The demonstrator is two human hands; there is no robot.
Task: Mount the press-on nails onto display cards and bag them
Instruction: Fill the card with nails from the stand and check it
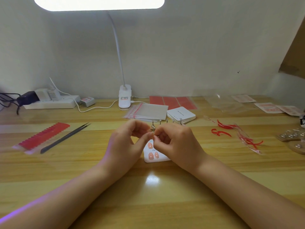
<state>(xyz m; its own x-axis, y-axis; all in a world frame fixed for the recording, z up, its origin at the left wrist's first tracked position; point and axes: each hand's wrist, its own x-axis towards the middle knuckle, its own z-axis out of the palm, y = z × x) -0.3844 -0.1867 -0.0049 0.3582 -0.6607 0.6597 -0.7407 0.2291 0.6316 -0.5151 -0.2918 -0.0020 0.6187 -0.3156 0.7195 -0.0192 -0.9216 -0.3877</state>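
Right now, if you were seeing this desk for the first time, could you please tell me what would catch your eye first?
First, the left hand and right hand at the centre, fingers pinching a small metal clip between them above a white display card with pink press-on nails. Next, the glowing white desk lamp overhead. Then the red nail strip at left, beside dark pointed tweezers.

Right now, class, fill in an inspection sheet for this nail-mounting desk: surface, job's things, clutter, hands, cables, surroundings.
Surface: wooden desk, glossy.
Job's things: display card bearing three pink nails, under the hands; blank card stack; clear bags.
Clutter: tweezers; red strip sheet; red peelings.
Hands: left hand and right hand pinch a small item together; too small to identify.
Cables: white lamp lead; power strip with plugs.
Surroundings: clip lamp; white wall.
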